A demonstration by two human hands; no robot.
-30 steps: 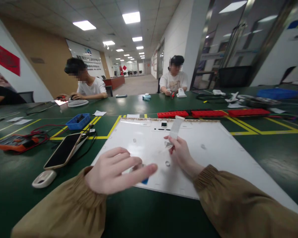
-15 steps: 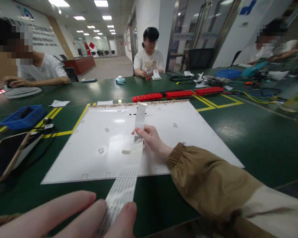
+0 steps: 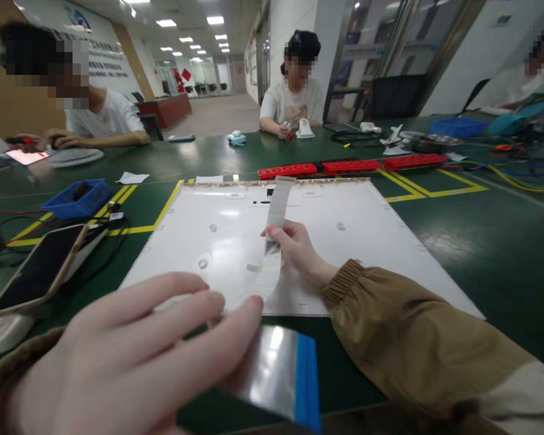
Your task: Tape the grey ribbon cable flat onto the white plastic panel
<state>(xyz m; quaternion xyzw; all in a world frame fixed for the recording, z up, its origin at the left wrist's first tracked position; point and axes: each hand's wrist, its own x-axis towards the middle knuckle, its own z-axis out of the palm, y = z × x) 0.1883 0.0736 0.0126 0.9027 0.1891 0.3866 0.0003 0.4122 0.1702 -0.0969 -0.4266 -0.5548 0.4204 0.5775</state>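
A white flat ribbon cable (image 3: 277, 208) with printed lines runs from above the far edge of the white panel (image 3: 385, 266) down towards me. My right hand (image 3: 299, 248) pinches it partway along, over the middle of the panel. Closer to me, my left hand (image 3: 163, 338) grips it between thumb and fingers. Past my left thumb the cable's shiny end shows, with a blue stiffener strip (image 3: 307, 383). A small tab of tape (image 3: 252, 267) sticks out from the cable below my right hand. The stretch under my left fingers is hidden.
Red plastic strips (image 3: 351, 167) lie beyond the panel. To the left are a blue tray (image 3: 77, 199), a phone (image 3: 40, 266), a white mouse (image 3: 6, 333) and dark cables. Co-workers (image 3: 292, 96) sit around the green table (image 3: 517, 241), with wires at the right.
My left hand has moved up and forward along with its part of the ribbon cable, and the blue end has come into view. My right hand keeps its pinch. The view has shifted left.
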